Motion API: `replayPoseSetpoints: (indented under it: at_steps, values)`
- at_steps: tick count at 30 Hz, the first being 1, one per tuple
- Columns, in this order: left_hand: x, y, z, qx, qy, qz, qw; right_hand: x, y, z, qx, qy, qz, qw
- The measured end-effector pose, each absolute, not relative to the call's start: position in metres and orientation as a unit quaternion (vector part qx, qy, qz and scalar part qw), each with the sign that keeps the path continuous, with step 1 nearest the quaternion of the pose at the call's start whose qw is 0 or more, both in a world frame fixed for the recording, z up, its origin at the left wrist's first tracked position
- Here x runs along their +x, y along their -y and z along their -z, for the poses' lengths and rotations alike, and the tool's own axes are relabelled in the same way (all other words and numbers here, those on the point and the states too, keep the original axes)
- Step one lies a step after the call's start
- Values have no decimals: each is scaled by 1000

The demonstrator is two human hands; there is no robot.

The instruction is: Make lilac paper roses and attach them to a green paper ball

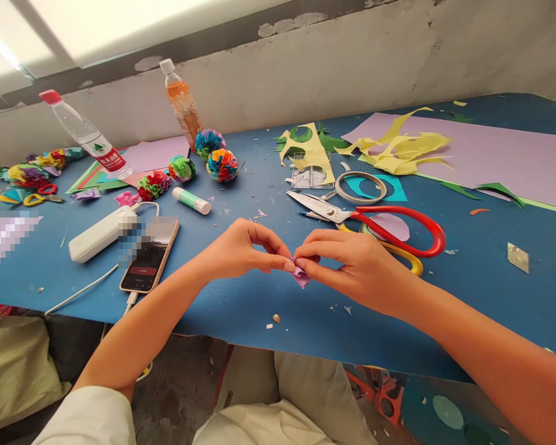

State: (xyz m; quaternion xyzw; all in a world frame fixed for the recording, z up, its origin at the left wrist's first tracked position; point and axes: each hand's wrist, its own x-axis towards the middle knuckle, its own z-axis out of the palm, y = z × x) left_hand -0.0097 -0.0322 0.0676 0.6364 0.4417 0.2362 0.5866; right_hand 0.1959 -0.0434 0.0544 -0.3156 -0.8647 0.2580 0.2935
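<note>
Between my two hands is a small folded piece of purple paper [301,278], held over the blue table. My left hand [248,250] pinches it from the left with thumb and fingertips. From the right, my right hand [347,262] pinches the same piece, its fingertips touching the left ones; part of the paper is hidden behind them. Just beyond my right hand lie red-handled scissors [398,225], a purple paper circle [391,227] and a roll of tape [360,187]. A green and white glue stick [191,201] lies beyond my left hand.
A phone [151,256] and a white power bank [102,233] with cables lie at left. Two bottles, one clear [90,136] and one orange [183,102], stand behind colourful paper balls [222,165]. Yellow paper scraps [398,151] lie on a large purple sheet [505,154] at back right.
</note>
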Motion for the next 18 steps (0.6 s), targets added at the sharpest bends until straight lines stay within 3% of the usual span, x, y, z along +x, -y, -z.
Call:
replayPoseSetpoints:
  at_steps: [18]
  values:
    - [-10, 28, -59, 633, -441, -228, 594, 193, 48, -50, -340, 862, -224, 302]
